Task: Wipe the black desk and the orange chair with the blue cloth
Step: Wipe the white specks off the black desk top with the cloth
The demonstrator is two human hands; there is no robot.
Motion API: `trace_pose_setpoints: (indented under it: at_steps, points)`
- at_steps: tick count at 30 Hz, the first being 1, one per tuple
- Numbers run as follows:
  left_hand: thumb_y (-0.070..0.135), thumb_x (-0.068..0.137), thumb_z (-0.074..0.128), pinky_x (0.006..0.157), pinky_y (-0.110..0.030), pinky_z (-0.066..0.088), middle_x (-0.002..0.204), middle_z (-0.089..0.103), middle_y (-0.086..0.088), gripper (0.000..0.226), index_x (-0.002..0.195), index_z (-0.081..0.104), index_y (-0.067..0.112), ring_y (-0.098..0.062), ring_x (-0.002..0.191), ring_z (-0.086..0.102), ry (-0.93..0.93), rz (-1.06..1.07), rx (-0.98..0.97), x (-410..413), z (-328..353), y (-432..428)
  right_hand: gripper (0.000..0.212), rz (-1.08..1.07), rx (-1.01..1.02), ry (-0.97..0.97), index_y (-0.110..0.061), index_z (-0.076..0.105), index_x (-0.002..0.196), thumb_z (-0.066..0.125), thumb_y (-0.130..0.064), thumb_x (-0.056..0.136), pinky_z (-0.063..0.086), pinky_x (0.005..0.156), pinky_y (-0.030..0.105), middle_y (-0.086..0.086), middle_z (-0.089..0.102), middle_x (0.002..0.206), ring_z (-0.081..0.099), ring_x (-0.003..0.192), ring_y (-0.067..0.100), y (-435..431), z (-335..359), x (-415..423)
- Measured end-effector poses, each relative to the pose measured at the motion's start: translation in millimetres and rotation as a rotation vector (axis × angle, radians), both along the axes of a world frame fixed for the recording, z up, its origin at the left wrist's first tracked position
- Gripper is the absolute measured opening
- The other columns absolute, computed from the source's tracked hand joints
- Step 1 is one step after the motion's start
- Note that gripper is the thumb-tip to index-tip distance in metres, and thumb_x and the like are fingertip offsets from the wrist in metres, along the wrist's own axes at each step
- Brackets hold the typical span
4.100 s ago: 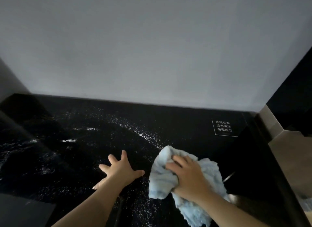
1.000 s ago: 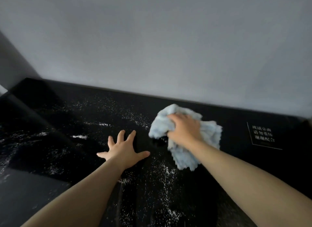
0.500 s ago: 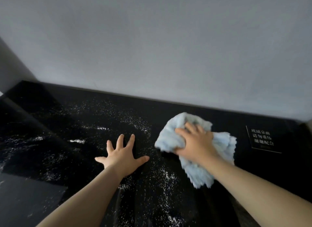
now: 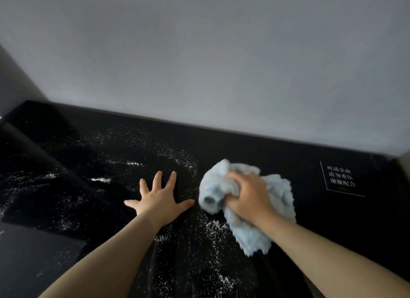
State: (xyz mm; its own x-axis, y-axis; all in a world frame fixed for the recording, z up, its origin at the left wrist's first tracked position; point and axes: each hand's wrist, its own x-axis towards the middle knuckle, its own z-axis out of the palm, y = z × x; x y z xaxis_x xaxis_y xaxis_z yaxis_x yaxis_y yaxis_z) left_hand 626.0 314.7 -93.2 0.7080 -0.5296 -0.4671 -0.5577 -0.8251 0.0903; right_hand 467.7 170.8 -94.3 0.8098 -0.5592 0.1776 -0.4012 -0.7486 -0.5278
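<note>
The black desk [image 4: 288, 164] fills the lower half of the view, glossy and sprinkled with white powder. My right hand [image 4: 248, 195] grips the bunched light blue cloth [image 4: 275, 191] and holds it down on the desk right of centre. My left hand [image 4: 159, 198] lies flat on the desk with its fingers spread, just left of the cloth. White powder [image 4: 213, 231] lies below and between the hands and spreads to the left. The orange chair is not in view.
A plain grey wall [image 4: 199, 64] rises directly behind the desk's back edge. A small white-lettered notice [image 4: 341, 179] sits on the desk at the right. More powder streaks [image 4: 99, 179] lie on the left part of the desk.
My right hand has dragged the cloth from the desk's back part towards me and slightly right over the last second. The left hand has stayed flat in place.
</note>
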Motion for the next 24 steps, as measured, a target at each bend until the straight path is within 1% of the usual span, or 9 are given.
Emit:
trace_pose_setpoints:
  at_steps: [2,5,9,12,15,18,20,22,24]
  points:
    - [0.083,0.071,0.042,0.101,-0.074,0.013,0.157,-0.014,0.011,0.096,0.144,-0.01,0.047,-0.034,0.143,-0.013,-0.007,-0.001,-0.01,-1,-1,1,0.029,0.092,0.166,-0.092,-0.019,0.065,0.08,0.049,-0.036,0.063,0.048,0.066,0.03,-0.01,0.065,0.071,0.058,0.07,0.013,7,2,-13]
    - [0.085,0.07,0.039,0.101,-0.074,0.013,0.156,-0.016,0.011,0.098,0.144,-0.012,0.047,-0.035,0.143,-0.014,-0.007,-0.008,-0.003,0,-1,1,0.031,-0.274,0.13,-0.323,-0.015,0.068,0.088,0.054,-0.029,0.065,0.044,0.075,0.02,-0.012,0.063,0.08,0.057,0.079,0.009,-43,4,-18]
    - [0.084,0.07,0.041,0.101,-0.074,0.012,0.156,-0.017,0.011,0.098,0.144,-0.011,0.047,-0.035,0.142,-0.015,0.009,-0.005,-0.008,0,-1,0,0.051,-0.721,-0.08,0.327,-0.027,0.052,0.112,0.034,-0.054,0.073,0.039,0.087,0.05,0.003,0.057,0.118,0.05,0.113,0.031,-122,1,-12]
    - [0.083,0.069,0.045,0.101,-0.074,0.011,0.156,-0.016,0.011,0.099,0.144,-0.009,0.048,-0.035,0.142,-0.015,0.022,0.011,-0.014,1,1,-1,0.055,-0.519,-0.135,0.488,-0.029,0.049,0.116,0.044,-0.06,0.071,0.038,0.085,0.048,0.003,0.052,0.125,0.048,0.115,0.029,-101,-4,12]
    - [0.083,0.069,0.046,0.101,-0.074,0.011,0.156,-0.015,0.011,0.099,0.144,-0.007,0.048,-0.034,0.143,-0.015,0.018,0.02,-0.025,2,-1,-1,0.039,-0.063,-0.228,0.254,-0.027,0.058,0.086,0.052,-0.053,0.058,0.037,0.07,0.035,-0.003,0.062,0.093,0.06,0.087,0.026,-37,-2,18]
    - [0.082,0.07,0.045,0.101,-0.074,0.011,0.156,-0.014,0.012,0.096,0.144,-0.007,0.049,-0.033,0.143,-0.015,-0.003,0.021,-0.043,1,-5,1,0.031,0.2,0.067,-0.042,-0.019,0.06,0.072,0.05,-0.046,0.06,0.04,0.065,0.033,-0.003,0.062,0.075,0.058,0.073,0.024,-11,1,-4]
    - [0.084,0.069,0.043,0.101,-0.074,0.01,0.156,-0.015,0.012,0.097,0.144,-0.008,0.049,-0.033,0.143,-0.016,-0.004,0.017,-0.046,0,-6,2,0.036,-0.09,0.104,-0.136,-0.015,0.065,0.081,0.05,-0.045,0.066,0.044,0.067,0.034,0.002,0.067,0.083,0.061,0.079,0.026,-36,1,-10]
    - [0.084,0.069,0.043,0.102,-0.074,0.009,0.156,-0.016,0.012,0.097,0.144,-0.009,0.049,-0.033,0.142,-0.017,0.005,0.016,-0.041,1,-5,2,0.036,-0.495,-0.116,0.07,-0.021,0.061,0.104,0.05,-0.043,0.077,0.044,0.076,0.04,0.006,0.066,0.106,0.059,0.097,0.029,-70,3,-14]
    - [0.084,0.069,0.043,0.101,-0.074,0.008,0.156,-0.016,0.012,0.097,0.144,-0.008,0.049,-0.034,0.142,-0.017,0.013,0.019,-0.039,2,-5,1,0.045,-0.59,-0.113,0.3,-0.029,0.049,0.123,0.049,-0.046,0.082,0.037,0.091,0.053,0.004,0.053,0.131,0.046,0.121,0.03,-82,2,-14]
